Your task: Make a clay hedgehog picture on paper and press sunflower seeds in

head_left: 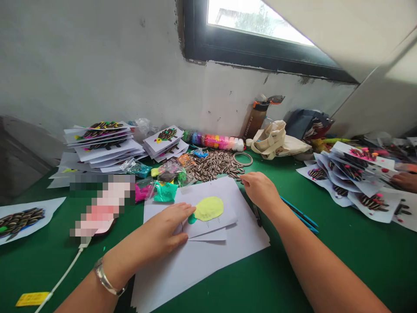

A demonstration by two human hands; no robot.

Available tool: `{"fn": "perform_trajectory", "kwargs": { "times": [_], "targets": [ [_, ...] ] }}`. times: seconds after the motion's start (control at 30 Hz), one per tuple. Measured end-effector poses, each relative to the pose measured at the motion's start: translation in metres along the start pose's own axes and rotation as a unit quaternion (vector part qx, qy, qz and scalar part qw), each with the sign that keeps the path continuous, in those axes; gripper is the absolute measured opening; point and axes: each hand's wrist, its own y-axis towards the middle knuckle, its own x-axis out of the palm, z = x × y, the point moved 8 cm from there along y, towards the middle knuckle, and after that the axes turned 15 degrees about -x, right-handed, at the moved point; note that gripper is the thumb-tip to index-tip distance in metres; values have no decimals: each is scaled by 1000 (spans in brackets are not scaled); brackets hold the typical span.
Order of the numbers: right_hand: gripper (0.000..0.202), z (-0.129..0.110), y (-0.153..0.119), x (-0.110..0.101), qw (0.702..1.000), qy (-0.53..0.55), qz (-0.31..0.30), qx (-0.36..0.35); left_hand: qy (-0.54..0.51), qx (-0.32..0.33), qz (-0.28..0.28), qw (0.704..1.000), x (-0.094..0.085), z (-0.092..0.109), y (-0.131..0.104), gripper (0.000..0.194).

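My left hand [172, 221] lies on the left side of a white card [230, 217], fingers stretched out and thumb apart. On the card is a smooth yellow clay body [210, 208] with a small teal clay head [192, 218] and drawn legs. Larger white sheets [182, 269] lie beneath it. At the near right edge of a heap of striped sunflower seeds [215, 165], my right hand [260, 191] has its fingers pinched together. Whatever is between those fingertips is too small to make out. A dark slim tool [257, 215] lies beside the right wrist.
Bags of coloured clay [164, 191] lie left of the seeds. Stacks of seed-covered cards stand at left [107, 152] and right [355, 174]. Blue sticks [299, 215] lie right of my forearm. Behind are a bottle [257, 117] and cloth bag [273, 141]. Another person's hand [405, 178] shows far right.
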Motion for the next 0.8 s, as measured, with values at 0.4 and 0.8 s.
{"fn": "perform_trajectory", "kwargs": {
  "times": [0.4,0.8],
  "targets": [
    [23,-22,45,30,996,-54,-53,-56,-36,38,31,998,0,3,-1,49],
    [24,-44,29,19,996,-36,-23,-82,-52,38,12,998,-3,9,-4,45]
  ]
}}
